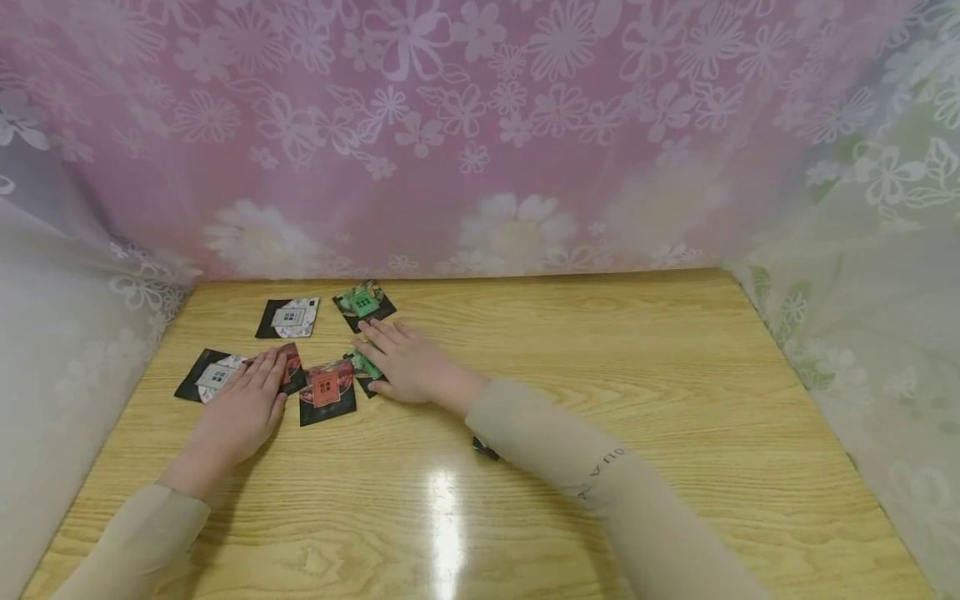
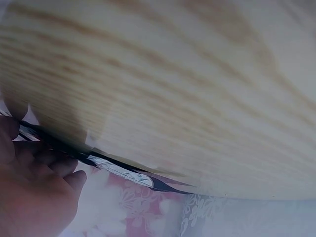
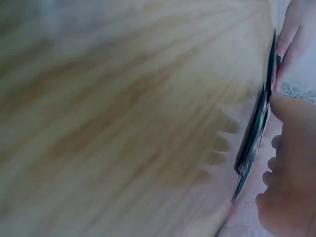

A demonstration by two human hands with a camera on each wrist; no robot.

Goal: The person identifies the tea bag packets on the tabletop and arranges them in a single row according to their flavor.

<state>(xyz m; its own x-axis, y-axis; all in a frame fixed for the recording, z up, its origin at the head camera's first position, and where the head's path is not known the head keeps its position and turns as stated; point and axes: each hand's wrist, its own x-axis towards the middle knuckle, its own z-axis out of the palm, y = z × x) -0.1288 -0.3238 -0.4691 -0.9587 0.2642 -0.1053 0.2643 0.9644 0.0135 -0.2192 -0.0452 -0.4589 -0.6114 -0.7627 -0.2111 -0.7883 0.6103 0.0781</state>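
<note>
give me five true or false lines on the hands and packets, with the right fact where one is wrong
1. The left hand covers part of a red packet. True.
2. An uncovered red packet lies between the left hand and right hand. True.
3. The right hand partly covers a red packet. False: it partly covers a green packet.
4. Every green packet sits near the table's right edge. False: the far green packet lies left of the table's middle.
5. Both sleeves are black. False: they are beige.
</note>
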